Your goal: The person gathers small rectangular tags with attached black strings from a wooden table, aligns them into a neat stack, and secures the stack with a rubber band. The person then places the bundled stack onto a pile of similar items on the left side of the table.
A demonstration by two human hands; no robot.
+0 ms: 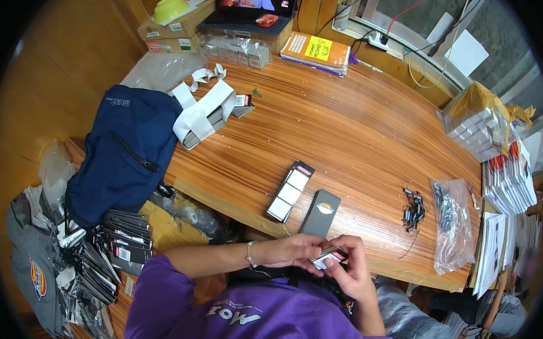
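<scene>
Close to my body, just off the table's near edge, both my hands meet over a small black, red and white hang tag (328, 258). My left hand (289, 250) comes in from the left and pinches the tag's left side. Fingers of my right hand (353, 269) close round its right side; whether it is one tag or a few together I cannot tell. A stack of dark grey tags (321, 212) lies just beyond my hands. Left of it lies a stack of black tags with white labels (287, 195).
To the right lie tangled black strings (413, 210) and a clear plastic bag (455, 228) of strings. At left are a navy backpack (128, 146) and a paper-banded tag bundle (203, 120). Notebooks (314, 52), a screen (256, 0) and a wrapped box stack (476, 122) stand farther back.
</scene>
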